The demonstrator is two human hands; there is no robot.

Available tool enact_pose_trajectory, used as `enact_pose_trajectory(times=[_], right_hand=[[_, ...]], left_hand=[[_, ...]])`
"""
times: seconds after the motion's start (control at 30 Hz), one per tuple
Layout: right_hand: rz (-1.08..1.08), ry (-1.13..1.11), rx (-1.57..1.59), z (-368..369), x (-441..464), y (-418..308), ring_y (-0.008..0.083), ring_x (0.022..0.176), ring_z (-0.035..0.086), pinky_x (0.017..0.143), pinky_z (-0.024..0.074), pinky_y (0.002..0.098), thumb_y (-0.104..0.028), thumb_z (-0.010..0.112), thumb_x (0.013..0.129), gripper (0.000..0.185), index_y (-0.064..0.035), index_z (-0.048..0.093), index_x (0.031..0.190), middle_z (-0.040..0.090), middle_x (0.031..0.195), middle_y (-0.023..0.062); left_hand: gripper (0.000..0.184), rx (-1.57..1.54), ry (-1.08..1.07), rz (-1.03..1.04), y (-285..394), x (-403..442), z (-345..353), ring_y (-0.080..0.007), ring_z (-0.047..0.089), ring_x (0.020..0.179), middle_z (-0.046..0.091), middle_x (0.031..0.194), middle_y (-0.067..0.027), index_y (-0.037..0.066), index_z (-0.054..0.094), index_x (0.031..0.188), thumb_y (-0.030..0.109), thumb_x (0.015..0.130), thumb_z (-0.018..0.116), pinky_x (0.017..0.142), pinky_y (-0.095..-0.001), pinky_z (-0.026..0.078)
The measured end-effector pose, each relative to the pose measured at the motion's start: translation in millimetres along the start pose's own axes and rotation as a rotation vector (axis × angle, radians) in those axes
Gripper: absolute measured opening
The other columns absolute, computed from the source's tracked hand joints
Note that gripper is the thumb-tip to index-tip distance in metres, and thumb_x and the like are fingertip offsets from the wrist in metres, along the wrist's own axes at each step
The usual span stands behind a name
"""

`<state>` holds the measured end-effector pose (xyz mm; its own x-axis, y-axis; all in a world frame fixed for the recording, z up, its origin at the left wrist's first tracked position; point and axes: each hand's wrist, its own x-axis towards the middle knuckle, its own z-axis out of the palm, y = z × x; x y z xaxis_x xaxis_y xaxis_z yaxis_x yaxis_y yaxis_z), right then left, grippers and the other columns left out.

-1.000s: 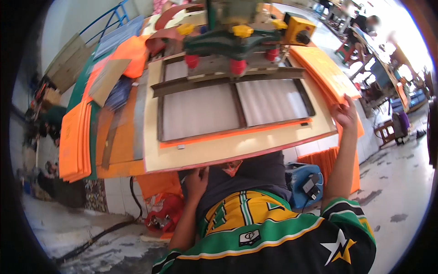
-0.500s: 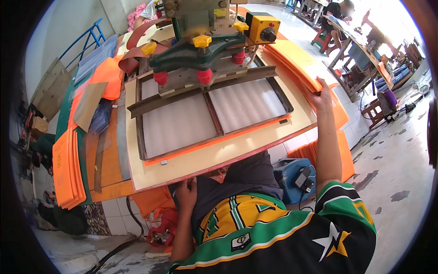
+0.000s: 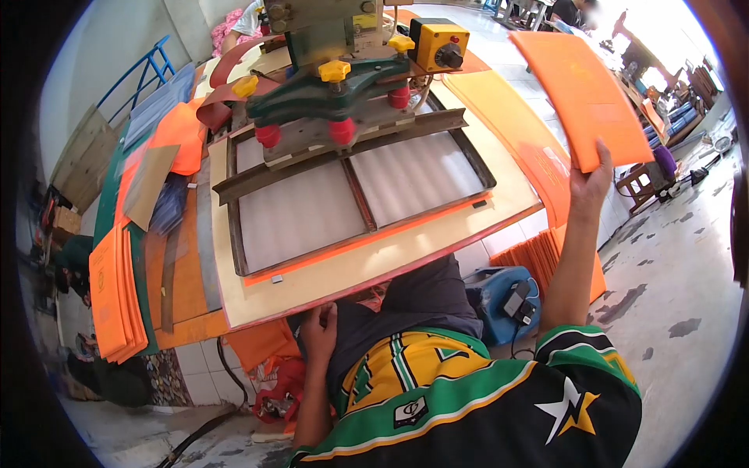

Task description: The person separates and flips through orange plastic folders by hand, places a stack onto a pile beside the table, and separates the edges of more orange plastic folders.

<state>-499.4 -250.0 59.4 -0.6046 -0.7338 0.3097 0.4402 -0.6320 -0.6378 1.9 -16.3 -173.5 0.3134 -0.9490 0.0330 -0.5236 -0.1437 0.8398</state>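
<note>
My right hand [image 3: 591,181] grips the lower edge of a flat stack of orange plastic sheets [image 3: 591,97], raised beyond the right side of the table. My left hand [image 3: 318,331] rests by my lap at the table's front edge, fingers curled; whatever may be in them is hidden. In front of me stands a press machine [image 3: 335,101] with yellow knobs and red spacers. Below its head, a metal frame [image 3: 361,195] with one dividing bar surrounds white padding. Orange material shows along the frame's near edge, on a cream board [image 3: 406,257].
Folded orange stacks [image 3: 113,292] lie at the left table edge, near clear plastic sheets [image 3: 160,101]. More orange sheets [image 3: 546,168] lie on the right side. A blue container [image 3: 499,304] and an orange pile [image 3: 530,253] stand below right. Another person [image 3: 569,12] sits far right.
My right hand has lifted the orange stack off the right side of the table, tilting it upright and moving it right. Orange sheets underneath are now uncovered. The left hand stays put.
</note>
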Motion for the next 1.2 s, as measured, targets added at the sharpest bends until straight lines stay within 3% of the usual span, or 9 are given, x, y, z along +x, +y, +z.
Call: enact_pose_trajectory(times=[0.33, 0.53, 0.6, 0.7, 0.87, 0.93, 0.97, 1.03, 1.2], right_hand=[[-0.179, -0.049, 0.232, 7.0, -38.4, -86.4, 0.0415, 0.129, 0.054, 0.116, 0.0416, 0.0571, -0.012, 0.064, 0.095, 0.058, 0.0069, 0.038, 0.144, 0.052, 0.14, 0.0247], [-0.15, 0.055, 0.15, 21.3, -68.7, -76.6, 0.0323, 0.124, 0.06, 0.108, 0.0485, 0.0518, -0.02, 0.062, 0.096, 0.047, 0.0035, 0.053, 0.135, 0.061, 0.13, 0.017], [-0.09, 0.054, 0.021, 12.9, -80.0, -58.3, 0.0269, 0.119, 0.063, 0.102, 0.0515, 0.0467, -0.026, 0.061, 0.097, 0.044, 0.0003, 0.059, 0.132, 0.065, 0.125, 0.0123], [-0.023, -0.097, -0.111, -1.7, -103.2, -34.0, 0.0252, 0.115, 0.064, 0.097, 0.0541, 0.0443, -0.032, 0.057, 0.098, 0.045, -0.0017, 0.057, 0.131, 0.065, 0.123, 0.0111], [0.209, -0.256, 0.173, -11.7, -148.1, 6.8, 0.0292, 0.118, 0.063, 0.098, 0.054, 0.0457, -0.032, 0.057, 0.096, 0.049, -0.0013, 0.054, 0.134, 0.063, 0.128, 0.0158], [0.33, -0.378, 0.229, -21.8, -158.7, 18.4, 0.0334, 0.121, 0.062, 0.099, 0.054, 0.047, -0.032, 0.06, 0.092, 0.057, 0.0005, 0.051, 0.138, 0.059, 0.136, 0.0201], [0.365, -0.408, 0.296, -17.2, -168.1, 22.2, 0.0346, 0.121, 0.062, 0.1, 0.0542, 0.0471, -0.031, 0.062, 0.089, 0.062, 0.0015, 0.048, 0.14, 0.058, 0.137, 0.0203], [0.469, -0.477, 0.333, 10.8, -187.3, 20.3, 0.033, 0.119, 0.063, 0.097, 0.0551, 0.046, -0.024, 0.068, 0.085, 0.066, 0.0029, 0.047, 0.141, 0.06, 0.133, 0.0186], [0.692, -0.568, 0.262, 32.3, -223.4, 19.1, 0.0275, 0.115, 0.064, 0.097, 0.054, 0.0423, -0.008, 0.078, 0.075, 0.069, 0.0033, 0.05, 0.137, 0.064, 0.126, 0.016]], left_hand=[[0.015, -0.212, -0.295, 0.139, 77.7, -5.6, -9.8, -0.0153, 0.069, 0.079, 0.074, 0.094, -0.0085, 0.005, 0.07, 0.106, 0.012, 0.093, 0.071, 0.067, -0.0272, 0.052], [0.016, -0.222, -0.337, 0.409, 162.5, 7.0, -27.9, -0.0156, 0.072, 0.084, 0.075, 0.1, -0.0085, 0.005, 0.07, 0.108, 0.01, 0.093, 0.07, 0.064, -0.0253, 0.052], [0.017, -0.512, -0.315, 0.413, 166.6, 11.6, -26.6, -0.0143, 0.071, 0.085, 0.075, 0.102, -0.0096, 0.003, 0.07, 0.109, 0.01, 0.094, 0.069, 0.066, -0.0242, 0.051], [0.032, -0.675, -0.338, 0.426, 193.8, 16.1, -34.5, -0.0172, 0.071, 0.09, 0.074, 0.102, -0.0122, -0.001, 0.063, 0.12, 0.016, 0.093, 0.071, 0.072, -0.0256, 0.051], [0.066, -0.761, -0.417, 0.504, 224.7, 18.8, -53.2, -0.0238, 0.069, 0.096, 0.068, 0.112, -0.017, -0.004, 0.043, 0.141, 0.034, 0.095, 0.07, 0.084, -0.032, 0.055], [0.092, -0.889, -0.295, 0.469, 241.2, 18.4, -49.2, -0.0282, 0.064, 0.116, 0.059, 0.132, -0.0199, -0.004, 0.032, 0.15, 0.05, 0.089, 0.075, 0.095, -0.0373, 0.053], [0.092, -0.885, -0.285, 0.468, 240.3, 17.2, -49.6, -0.0282, 0.064, 0.116, 0.059, 0.132, -0.0199, -0.004, 0.032, 0.15, 0.05, 0.089, 0.075, 0.095, -0.0373, 0.053], [0.124, -1.088, -0.216, 0.284, 237.0, 17.3, -49.4, -0.0287, 0.049, 0.136, 0.046, 0.148, -0.0158, 0.0, 0.021, 0.156, 0.062, 0.069, 0.084, 0.111, -0.0426, 0.042], [0.111, -1.415, -0.111, 0.291, 206.1, 5.2, -47.0, -0.0274, 0.041, 0.143, 0.04, 0.155, -0.0057, 0.01, 0.024, 0.157, 0.062, 0.076, 0.079, 0.117, -0.0504, 0.037]])
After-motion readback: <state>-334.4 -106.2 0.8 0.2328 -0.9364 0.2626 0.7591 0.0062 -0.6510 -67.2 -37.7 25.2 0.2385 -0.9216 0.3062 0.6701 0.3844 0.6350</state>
